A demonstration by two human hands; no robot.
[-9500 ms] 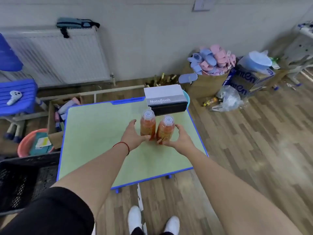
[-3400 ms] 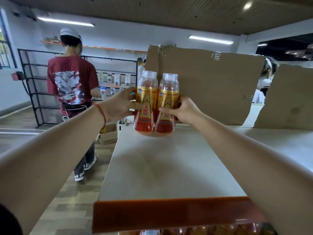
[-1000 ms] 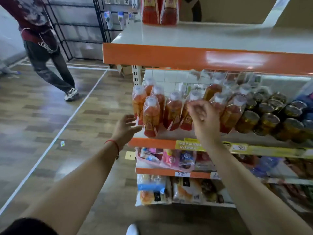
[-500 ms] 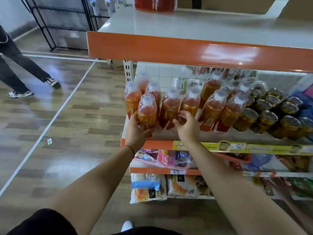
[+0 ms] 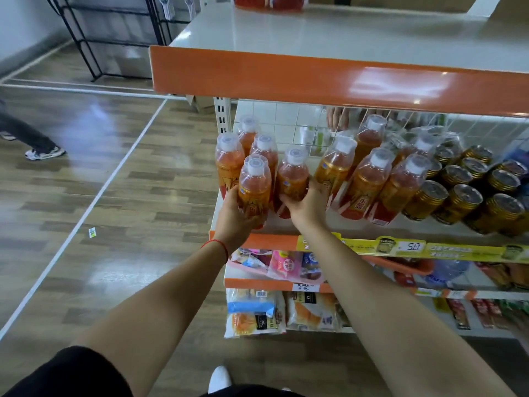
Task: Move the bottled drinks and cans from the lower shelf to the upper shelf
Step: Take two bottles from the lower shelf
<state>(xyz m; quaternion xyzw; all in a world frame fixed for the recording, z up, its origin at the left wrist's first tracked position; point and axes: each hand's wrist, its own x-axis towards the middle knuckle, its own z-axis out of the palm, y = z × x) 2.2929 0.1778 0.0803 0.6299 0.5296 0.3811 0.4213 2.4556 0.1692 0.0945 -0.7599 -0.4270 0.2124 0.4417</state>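
Grab | left hand (image 5: 234, 222) curls round front bottle (image 5: 254, 187), right hand (image 5: 307, 210) has just closed on neighbour bottle (image 5: 292, 179) | both standing on lower shelf (image 5: 423, 229) | I lift next, to upper shelf (image 5: 343, 32).

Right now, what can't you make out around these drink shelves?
Head view only.
- Bottles on the upper shelf: tops cut off by the frame's top edge.
- Left hand: fingertips hidden behind the bottle it grips.
- Yellow price strip: wording too small and blurred.
- Rightmost cans: cut off by the right edge.
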